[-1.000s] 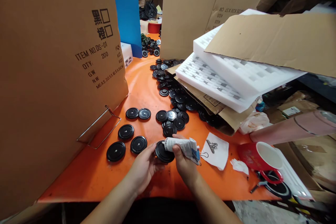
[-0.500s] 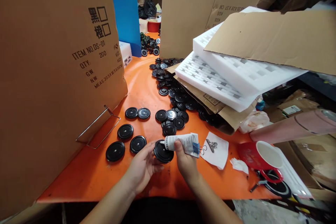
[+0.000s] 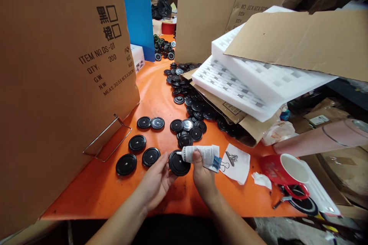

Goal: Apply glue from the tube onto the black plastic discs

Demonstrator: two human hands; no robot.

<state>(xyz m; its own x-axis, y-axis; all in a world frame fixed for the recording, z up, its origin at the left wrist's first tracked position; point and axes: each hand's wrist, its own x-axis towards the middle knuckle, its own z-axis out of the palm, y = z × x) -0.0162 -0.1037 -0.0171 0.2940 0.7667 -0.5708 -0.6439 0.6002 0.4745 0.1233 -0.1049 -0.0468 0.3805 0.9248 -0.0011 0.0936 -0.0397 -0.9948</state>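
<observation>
Presently, a white nozzle [image 3: 178,153] sits over a round black disc [image 3: 180,166].
Left grip [image 3: 156,184] pinches the disc's edge; opposite, right grip [image 3: 204,179] clasps the white squeeze tube [image 3: 205,155]; steady alignment seems needed.

Lower centre: left hand [image 3: 157,182], fingers closed on the edge of one black disc [image 3: 179,164]; right hand [image 3: 203,178], gripping a white tube [image 3: 201,156], nozzle over the disc's upper left part (blue binder clip [image 3: 217,162] on the tube's far end). Left of centre: five loose black discs [image 3: 137,143] on an orange surface [image 3: 149,95]. Centre: heap of black discs [image 3: 197,107], partly under cardboard. Right: white foam trays [image 3: 238,88], stacked askew. Lower right: metal clip [image 3: 231,158] on white paper [image 3: 240,172]; red mug [image 3: 277,170]. Left side: large printed carton [image 3: 60,84].
</observation>
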